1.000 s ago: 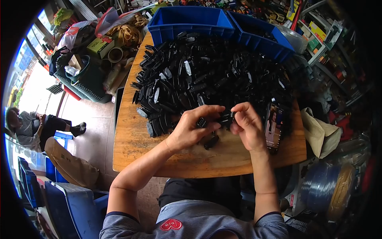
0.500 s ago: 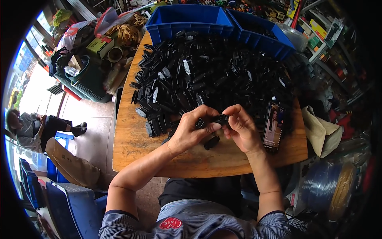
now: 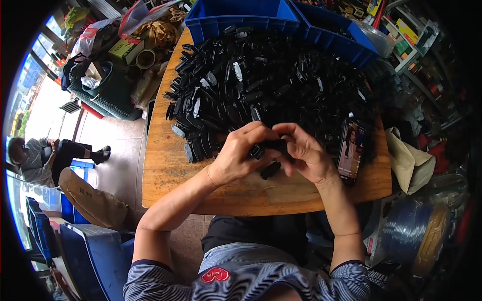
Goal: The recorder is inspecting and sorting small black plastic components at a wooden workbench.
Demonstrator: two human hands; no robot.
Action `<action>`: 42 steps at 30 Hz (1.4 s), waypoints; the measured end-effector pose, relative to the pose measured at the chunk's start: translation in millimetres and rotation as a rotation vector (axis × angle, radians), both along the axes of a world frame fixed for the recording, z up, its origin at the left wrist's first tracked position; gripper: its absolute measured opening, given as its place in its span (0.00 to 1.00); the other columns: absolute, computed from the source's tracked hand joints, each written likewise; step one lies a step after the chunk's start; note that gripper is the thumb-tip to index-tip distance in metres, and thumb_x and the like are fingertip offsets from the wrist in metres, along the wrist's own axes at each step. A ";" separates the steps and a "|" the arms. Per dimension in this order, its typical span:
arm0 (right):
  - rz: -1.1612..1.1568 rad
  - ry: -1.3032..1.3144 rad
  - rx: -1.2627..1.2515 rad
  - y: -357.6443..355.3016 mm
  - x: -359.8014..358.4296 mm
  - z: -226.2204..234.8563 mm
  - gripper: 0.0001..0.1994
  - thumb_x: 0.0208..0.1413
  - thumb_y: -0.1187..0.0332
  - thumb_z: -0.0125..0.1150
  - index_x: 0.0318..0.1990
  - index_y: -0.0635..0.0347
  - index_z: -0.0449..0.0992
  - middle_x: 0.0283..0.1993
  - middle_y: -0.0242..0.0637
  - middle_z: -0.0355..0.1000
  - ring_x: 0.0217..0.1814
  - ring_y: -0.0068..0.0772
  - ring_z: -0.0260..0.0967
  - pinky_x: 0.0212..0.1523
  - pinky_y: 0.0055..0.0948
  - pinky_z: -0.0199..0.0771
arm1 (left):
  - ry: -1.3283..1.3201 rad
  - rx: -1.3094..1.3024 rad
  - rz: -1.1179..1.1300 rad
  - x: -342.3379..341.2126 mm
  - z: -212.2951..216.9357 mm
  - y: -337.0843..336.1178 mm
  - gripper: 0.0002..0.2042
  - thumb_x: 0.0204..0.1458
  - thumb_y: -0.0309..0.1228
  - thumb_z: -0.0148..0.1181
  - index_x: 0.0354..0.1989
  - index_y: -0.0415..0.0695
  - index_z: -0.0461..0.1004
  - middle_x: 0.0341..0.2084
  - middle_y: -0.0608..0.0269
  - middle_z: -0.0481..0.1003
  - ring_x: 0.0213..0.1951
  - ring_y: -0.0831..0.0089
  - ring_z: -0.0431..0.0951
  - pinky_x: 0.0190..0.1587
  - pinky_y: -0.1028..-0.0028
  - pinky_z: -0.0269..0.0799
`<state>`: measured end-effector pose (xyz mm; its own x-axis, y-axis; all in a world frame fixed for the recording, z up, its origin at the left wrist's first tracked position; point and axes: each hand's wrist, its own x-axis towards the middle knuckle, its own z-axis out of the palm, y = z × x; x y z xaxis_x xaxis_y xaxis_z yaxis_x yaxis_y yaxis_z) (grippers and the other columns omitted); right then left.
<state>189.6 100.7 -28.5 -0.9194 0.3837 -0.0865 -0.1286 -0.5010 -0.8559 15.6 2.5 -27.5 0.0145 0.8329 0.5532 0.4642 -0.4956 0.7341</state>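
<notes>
In front of my chest, at the near side of a heap of small black plastic pieces, both hands meet on one item. It is a small black plastic piece, partly covered by my fingers, so its exact kind cannot be made out. My left hand is closed round its left end, thumb and fingers pressed together. Bent fingers of my right hand grip the other end. Just below the hands, another black piece lies on the wooden table.
Two blue plastic bins stand beyond the heap. A phone showing a person on its screen rests right of my hands. Beige cloth hangs past the table's right edge. A seated person is far left, near a blue chair.
The black piece has turned between my hands and shows more of its length. My right fingers have shifted and curl further over it. The whole view has tilted slightly.
</notes>
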 end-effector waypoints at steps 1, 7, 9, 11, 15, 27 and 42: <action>-0.043 0.041 0.056 -1.4 -0.9 -3.5 0.22 0.54 0.62 0.58 0.54 0.59 0.62 0.44 0.33 0.66 0.31 0.23 0.66 0.33 0.19 0.67 | -0.119 -0.059 0.007 3.7 1.0 1.3 0.12 0.45 0.27 0.63 0.37 0.36 0.71 0.29 0.61 0.73 0.30 0.75 0.73 0.30 0.76 0.68; -0.300 0.077 0.852 -1.6 1.9 3.6 0.19 0.55 0.55 0.56 0.42 0.64 0.69 0.40 0.31 0.62 0.40 0.19 0.59 0.42 0.19 0.60 | -0.572 -0.486 -0.221 25.0 14.1 -2.8 0.18 0.49 0.36 0.63 0.43 0.36 0.69 0.26 0.65 0.73 0.32 0.80 0.74 0.36 0.79 0.70; -0.327 0.054 0.905 -1.2 5.7 6.0 0.18 0.55 0.56 0.56 0.42 0.64 0.69 0.39 0.31 0.63 0.38 0.19 0.59 0.39 0.19 0.61 | -0.690 -0.618 -0.236 20.2 14.9 -7.6 0.18 0.49 0.26 0.60 0.48 0.36 0.66 0.30 0.61 0.75 0.35 0.73 0.77 0.37 0.77 0.73; -0.478 -0.145 1.000 3.7 11.8 12.2 0.12 0.54 0.65 0.59 0.39 0.64 0.71 0.34 0.29 0.66 0.34 0.18 0.62 0.36 0.18 0.63 | -0.611 -0.565 -0.154 4.3 21.5 -6.1 0.16 0.49 0.22 0.59 0.47 0.36 0.68 0.33 0.57 0.76 0.37 0.72 0.77 0.39 0.76 0.74; -0.327 -0.482 1.518 22.7 27.9 -0.8 0.08 0.44 0.76 0.62 0.34 0.64 0.73 0.32 0.34 0.68 0.35 0.29 0.64 0.37 0.23 0.65 | 0.300 -0.096 -0.219 -11.3 12.2 -1.3 0.23 0.28 0.16 0.56 0.39 0.44 0.75 0.33 0.64 0.73 0.38 0.65 0.70 0.43 0.71 0.68; -0.344 -0.223 0.922 17.5 15.8 -2.9 0.08 0.56 0.68 0.55 0.35 0.60 0.64 0.30 0.31 0.69 0.28 0.13 0.62 0.31 0.15 0.65 | 0.346 -0.076 -0.143 14.3 -13.8 -0.1 0.11 0.41 0.26 0.61 0.36 0.46 0.74 0.41 0.60 0.67 0.44 0.63 0.67 0.45 0.68 0.67; -0.315 -0.050 0.589 -12.5 -2.2 1.4 0.10 0.56 0.68 0.56 0.43 0.61 0.69 0.31 0.26 0.67 0.28 0.12 0.61 0.29 0.12 0.63 | -0.485 -0.606 -0.046 6.9 -1.9 -3.1 0.20 0.47 0.27 0.62 0.48 0.41 0.65 0.26 0.67 0.72 0.24 0.81 0.72 0.28 0.81 0.68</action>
